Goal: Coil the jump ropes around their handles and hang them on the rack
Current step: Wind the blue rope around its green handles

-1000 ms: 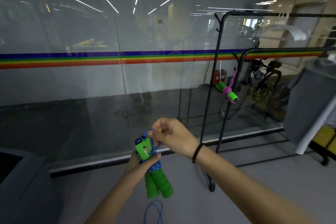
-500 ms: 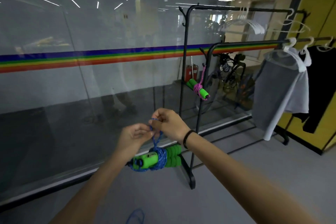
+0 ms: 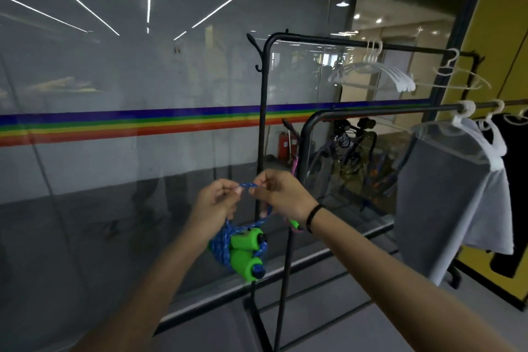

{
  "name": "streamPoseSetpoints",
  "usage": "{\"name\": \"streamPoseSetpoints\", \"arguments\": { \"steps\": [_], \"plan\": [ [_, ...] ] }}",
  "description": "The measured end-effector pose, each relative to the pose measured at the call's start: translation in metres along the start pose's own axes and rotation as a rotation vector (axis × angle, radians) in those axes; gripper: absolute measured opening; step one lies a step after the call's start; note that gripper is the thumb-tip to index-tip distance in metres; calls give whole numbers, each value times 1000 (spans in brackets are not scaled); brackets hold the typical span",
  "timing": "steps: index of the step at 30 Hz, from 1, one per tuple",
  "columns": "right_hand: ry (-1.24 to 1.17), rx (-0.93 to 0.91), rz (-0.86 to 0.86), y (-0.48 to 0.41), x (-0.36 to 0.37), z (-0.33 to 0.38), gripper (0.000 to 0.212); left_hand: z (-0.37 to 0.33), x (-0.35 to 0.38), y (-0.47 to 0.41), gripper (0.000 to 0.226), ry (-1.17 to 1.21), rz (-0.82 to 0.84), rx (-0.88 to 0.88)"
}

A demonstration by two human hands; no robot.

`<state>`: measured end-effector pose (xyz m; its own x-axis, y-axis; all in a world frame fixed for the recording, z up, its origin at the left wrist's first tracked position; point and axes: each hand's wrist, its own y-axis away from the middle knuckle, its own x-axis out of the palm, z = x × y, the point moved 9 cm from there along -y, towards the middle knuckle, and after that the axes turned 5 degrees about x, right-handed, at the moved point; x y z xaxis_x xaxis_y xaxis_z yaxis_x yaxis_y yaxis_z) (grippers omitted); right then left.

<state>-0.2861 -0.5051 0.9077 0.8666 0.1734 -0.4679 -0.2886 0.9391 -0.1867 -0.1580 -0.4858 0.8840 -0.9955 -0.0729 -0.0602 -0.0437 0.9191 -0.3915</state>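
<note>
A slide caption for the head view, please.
Left hand and right hand pinch a blue rope; green handles hang below, by the rack.

**Blue jump rope coiled, dangling from its free loop**

The blue jump rope (image 3: 221, 246), of speckled cord, is sitting wound in tight turns around its two green foam handles (image 3: 245, 254). These are lying side by side, tilted, with their end caps facing the camera. A free loop (image 3: 247, 185) is stretching between the left hand (image 3: 215, 203) and the right hand (image 3: 281, 194), with the bundle dangling beneath. A second rope with pink cord (image 3: 294, 164) is hanging at the black rack (image 3: 305, 146), mostly hidden.
</note>
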Motion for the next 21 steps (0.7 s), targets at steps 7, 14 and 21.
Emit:
{"name": "streamPoseSetpoints", "arguments": {
  "steps": [7, 14, 21],
  "plan": [
    [116, -103, -228, -81, -88, 11, 11, -10, 41, -115, 14, -12, -53, 66],
    [283, -223, -478, -137, -142, 26, 2, -11, 69, -207, 6, 7, -21, 91],
    [546, -198, -541, -136, -155, 15, 7, 18, 110, -235, 11, 3, 238, 24]
  ]
}}
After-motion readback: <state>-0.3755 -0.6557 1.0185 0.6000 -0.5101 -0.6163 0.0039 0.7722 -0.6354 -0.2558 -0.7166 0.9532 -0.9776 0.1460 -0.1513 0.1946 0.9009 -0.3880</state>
